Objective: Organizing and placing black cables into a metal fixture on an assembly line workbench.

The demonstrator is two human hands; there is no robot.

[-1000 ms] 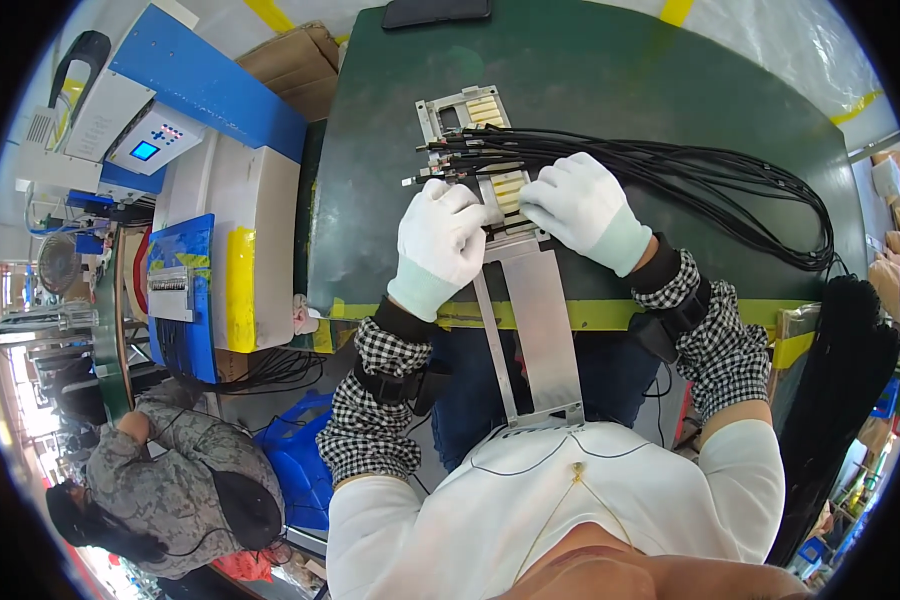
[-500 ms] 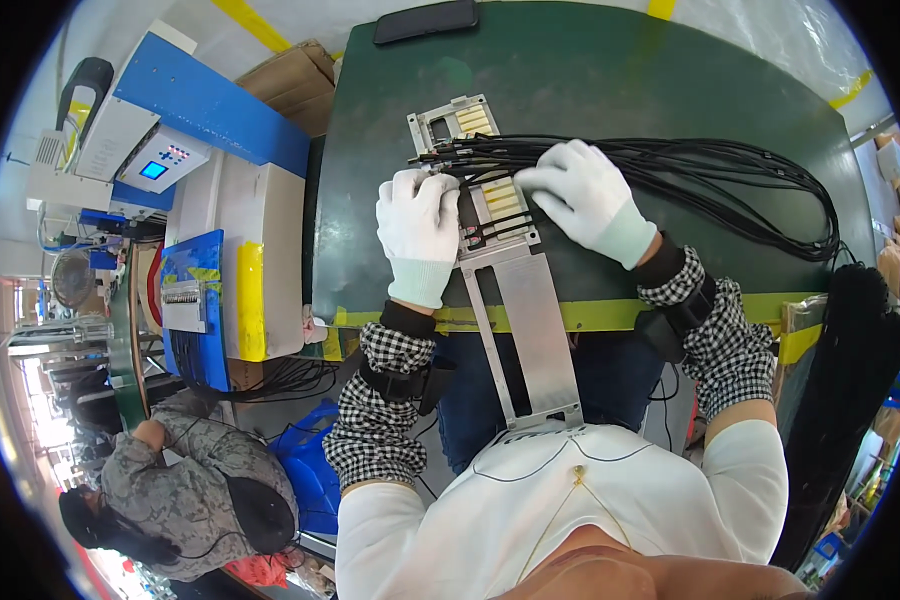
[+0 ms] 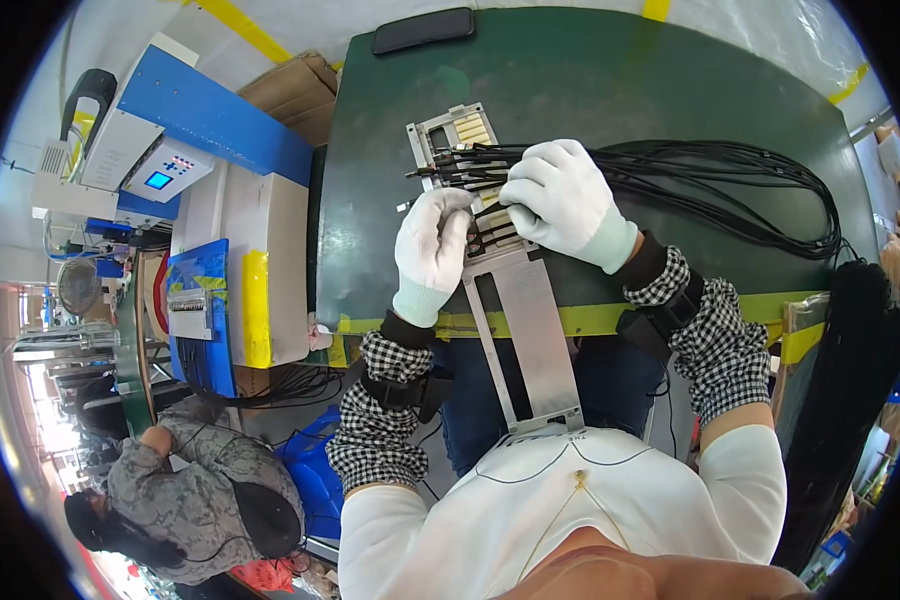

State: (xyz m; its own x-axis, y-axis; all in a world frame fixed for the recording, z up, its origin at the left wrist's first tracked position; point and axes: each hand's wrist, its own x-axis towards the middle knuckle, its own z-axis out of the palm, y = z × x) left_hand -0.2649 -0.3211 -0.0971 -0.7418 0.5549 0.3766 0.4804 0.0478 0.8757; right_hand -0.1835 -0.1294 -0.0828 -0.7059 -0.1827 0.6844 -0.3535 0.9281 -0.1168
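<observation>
Gloved left hand (image 3: 430,245) presses flat, fingers closed, on the metal jig (image 3: 520,310) at the green counter's (image 3: 670,90) near edge; right hand (image 3: 562,200) curls shut over black cables (image 3: 730,175) crossing its far end. Best practice, seemingly: hold the jig steady, seat each cable tip squarely without kinking.

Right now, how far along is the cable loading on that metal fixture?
Done: several black cables already lie side by side across the head of the long metal fixture, their ends pointing left past it. In hand: the left hand and right hand, both gloved, press on the cables at the fixture. Left: the rest of the bundle loops loose on the green table; how many slots are filled cannot be told.
</observation>
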